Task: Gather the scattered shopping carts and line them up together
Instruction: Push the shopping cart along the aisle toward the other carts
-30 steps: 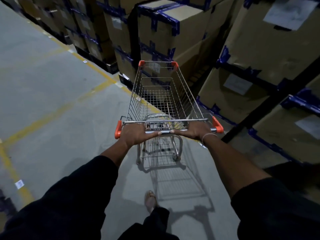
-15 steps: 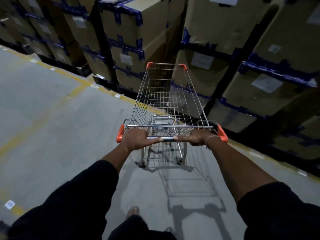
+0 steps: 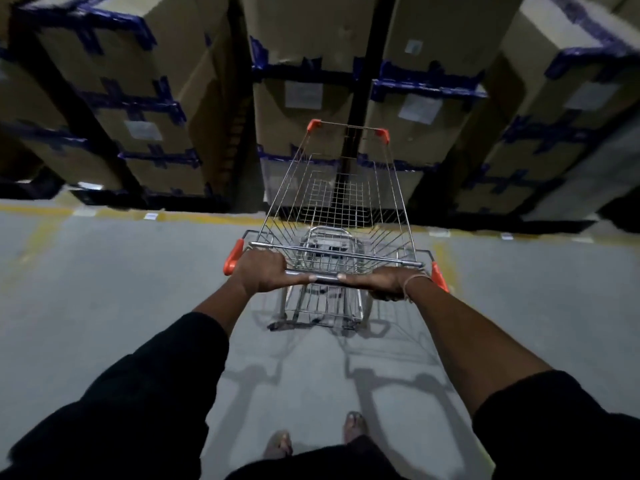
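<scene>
A small wire shopping cart (image 3: pixel 341 199) with orange corner caps stands in front of me on the grey floor, its empty basket pointing at the stacked boxes. My left hand (image 3: pixel 265 273) grips the left part of the cart's handle bar (image 3: pixel 327 279). My right hand (image 3: pixel 384 284) grips the right part of the same bar, a thin band round its wrist. The thumbs of both hands nearly meet at the bar's middle. No other cart is in view.
Tall stacks of cardboard boxes (image 3: pixel 301 109) with blue tape fill the far side, close to the cart's front. A yellow floor line (image 3: pixel 194 218) runs along their base. Grey concrete floor (image 3: pixel 114 289) spreads left and right. My feet (image 3: pixel 355 424) show below.
The cart and I have swung to the right, so the cart now faces the box stacks head-on instead of running along them. Both hands have kept their hold on the handle.
</scene>
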Action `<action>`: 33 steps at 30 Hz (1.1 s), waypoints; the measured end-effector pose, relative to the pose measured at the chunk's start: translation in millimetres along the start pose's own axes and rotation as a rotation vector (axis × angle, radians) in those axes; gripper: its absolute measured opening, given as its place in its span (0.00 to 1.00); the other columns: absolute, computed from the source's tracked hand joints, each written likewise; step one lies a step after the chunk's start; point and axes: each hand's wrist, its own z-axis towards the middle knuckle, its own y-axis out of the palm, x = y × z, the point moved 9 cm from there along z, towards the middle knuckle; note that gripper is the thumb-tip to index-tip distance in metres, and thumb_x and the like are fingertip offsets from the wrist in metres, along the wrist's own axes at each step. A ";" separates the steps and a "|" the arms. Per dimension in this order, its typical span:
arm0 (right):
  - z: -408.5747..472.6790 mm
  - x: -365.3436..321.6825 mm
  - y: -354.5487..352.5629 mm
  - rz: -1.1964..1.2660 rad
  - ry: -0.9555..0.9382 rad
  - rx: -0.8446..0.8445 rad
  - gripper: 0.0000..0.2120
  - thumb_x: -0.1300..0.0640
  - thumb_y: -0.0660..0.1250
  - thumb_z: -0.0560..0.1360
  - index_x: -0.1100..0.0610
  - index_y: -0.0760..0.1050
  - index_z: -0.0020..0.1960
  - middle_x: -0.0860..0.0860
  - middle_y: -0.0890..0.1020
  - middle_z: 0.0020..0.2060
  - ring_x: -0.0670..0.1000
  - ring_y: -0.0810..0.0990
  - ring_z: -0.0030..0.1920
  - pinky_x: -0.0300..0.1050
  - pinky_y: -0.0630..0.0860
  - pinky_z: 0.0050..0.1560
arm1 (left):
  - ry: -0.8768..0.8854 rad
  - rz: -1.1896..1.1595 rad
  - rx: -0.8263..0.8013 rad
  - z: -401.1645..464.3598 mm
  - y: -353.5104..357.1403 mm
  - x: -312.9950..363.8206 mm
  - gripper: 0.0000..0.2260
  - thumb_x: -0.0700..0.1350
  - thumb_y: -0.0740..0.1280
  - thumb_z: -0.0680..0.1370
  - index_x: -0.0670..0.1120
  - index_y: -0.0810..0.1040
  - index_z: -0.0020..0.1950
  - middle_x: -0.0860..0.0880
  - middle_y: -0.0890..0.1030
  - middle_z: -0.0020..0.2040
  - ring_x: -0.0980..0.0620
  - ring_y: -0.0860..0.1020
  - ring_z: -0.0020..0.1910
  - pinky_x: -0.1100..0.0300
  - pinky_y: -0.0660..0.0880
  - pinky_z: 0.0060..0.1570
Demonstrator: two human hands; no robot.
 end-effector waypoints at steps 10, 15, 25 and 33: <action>-43.9 66.0 39.7 0.228 0.155 0.124 0.43 0.09 0.60 0.57 0.51 0.72 0.34 0.49 0.71 0.28 0.49 0.64 0.26 0.44 0.65 0.35 | 0.269 0.118 -0.031 23.3 6.8 62.9 0.47 0.88 0.44 0.65 0.46 0.78 0.33 0.50 0.79 0.29 0.51 0.79 0.31 0.51 0.81 0.47; -69.7 96.0 55.1 0.334 0.199 0.194 0.41 0.10 0.60 0.57 0.49 0.71 0.32 0.49 0.72 0.29 0.49 0.66 0.28 0.46 0.67 0.39 | 0.389 0.149 -0.045 32.3 5.2 104.2 0.47 0.89 0.44 0.65 0.46 0.77 0.32 0.50 0.78 0.29 0.52 0.78 0.31 0.51 0.80 0.48; -128.5 162.6 78.3 0.470 0.291 0.299 0.39 0.12 0.58 0.63 0.50 0.71 0.32 0.48 0.72 0.29 0.48 0.68 0.27 0.44 0.67 0.36 | 0.557 0.179 -0.099 49.7 5.4 204.8 0.45 0.88 0.51 0.66 0.46 0.79 0.33 0.50 0.80 0.31 0.53 0.80 0.34 0.55 0.71 0.43; -172.7 242.9 78.6 0.481 0.365 0.520 0.41 0.12 0.58 0.64 0.53 0.74 0.34 0.50 0.79 0.32 0.52 0.78 0.36 0.49 0.78 0.51 | 0.716 0.215 -0.093 73.6 9.0 317.0 0.45 0.88 0.52 0.65 0.46 0.77 0.31 0.50 0.79 0.29 0.53 0.79 0.31 0.57 0.69 0.38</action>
